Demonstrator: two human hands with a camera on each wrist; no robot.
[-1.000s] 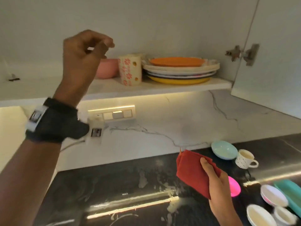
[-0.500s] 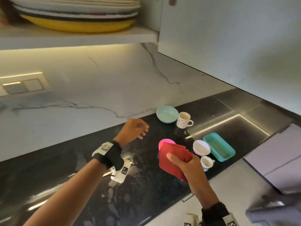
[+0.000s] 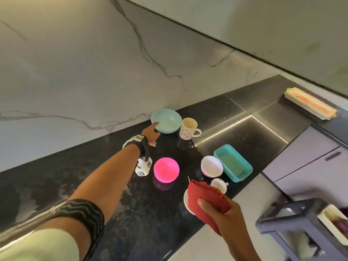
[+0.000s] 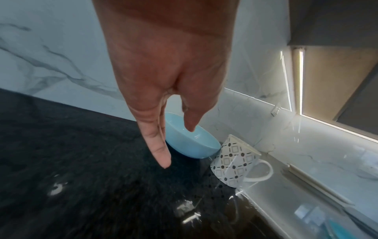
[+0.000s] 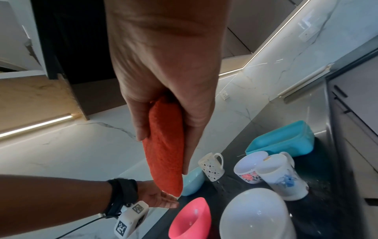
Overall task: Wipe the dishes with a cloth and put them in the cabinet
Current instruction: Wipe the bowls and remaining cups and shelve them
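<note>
Reached down from the cabinet shelf to the counter since 1 second ago: left hand [image 3: 150, 133], fingers [image 4: 158, 150] straight and loosely spread, holding nothing, tips at the near rim of the pale blue bowl [image 3: 166, 120]; contact hard to judge. Smooth, round, shallow, glossy, that bowl, set against the marble backsplash [image 3: 75, 72]. Just right of the bowl, touching or nearly so, a cream patterned mug [image 3: 188, 128], tapered, handle turned away from the bowl. Nearer than the bowl, a glossy pink bowl [image 3: 166, 170] on the speckled black counter [image 3: 113, 204]. Right of the pink bowl, a white bowl [image 3: 211, 166] beside a teal rectangular tub [image 3: 233, 162].

Right hand [image 3: 222, 213] well nearer than the blue bowl, thumb and fingers [image 5: 141, 122] clamped on a folded red cloth [image 3: 204, 198], nubbly, terry-like. Under the cloth, a white dish [image 3: 186, 201] mostly hidden, only an edge showing; behind it a small white cup [image 3: 219, 185], partly covered.
</note>
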